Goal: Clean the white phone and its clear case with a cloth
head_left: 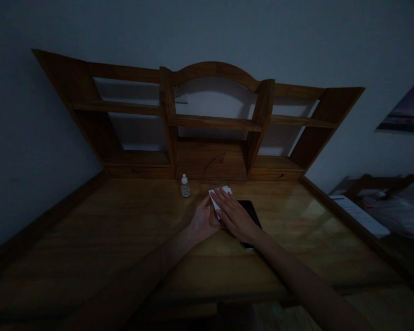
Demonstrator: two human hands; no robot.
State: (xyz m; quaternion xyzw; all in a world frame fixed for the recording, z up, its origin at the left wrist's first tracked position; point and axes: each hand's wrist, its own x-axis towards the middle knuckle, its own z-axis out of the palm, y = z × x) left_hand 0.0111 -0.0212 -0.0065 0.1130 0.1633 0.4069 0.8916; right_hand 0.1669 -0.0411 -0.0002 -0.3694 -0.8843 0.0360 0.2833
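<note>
My left hand (pixel 200 221) is closed around the lower left edge of a see-through case (pixel 213 220), which looks like a clear phone case. On top of it lies a folded white tissue (pixel 214 203), pressed flat under the fingers of my right hand (pixel 235 218). Much of the case is hidden by the tissue and my hands. A black phone (pixel 251 212) rests on the desk beside and partly beneath my right wrist. Left of my hands, a small clear dropper bottle (pixel 185 189) with a white top stands upright.
The wooden desk (pixel 124 230) carries a shelf unit (pixel 212 122) along its back, against the wall. Past the desk's right edge are white papers (pixel 360 216), a wooden chair back (pixel 382 183) and a plastic bag (pixel 402 214). The room is dim.
</note>
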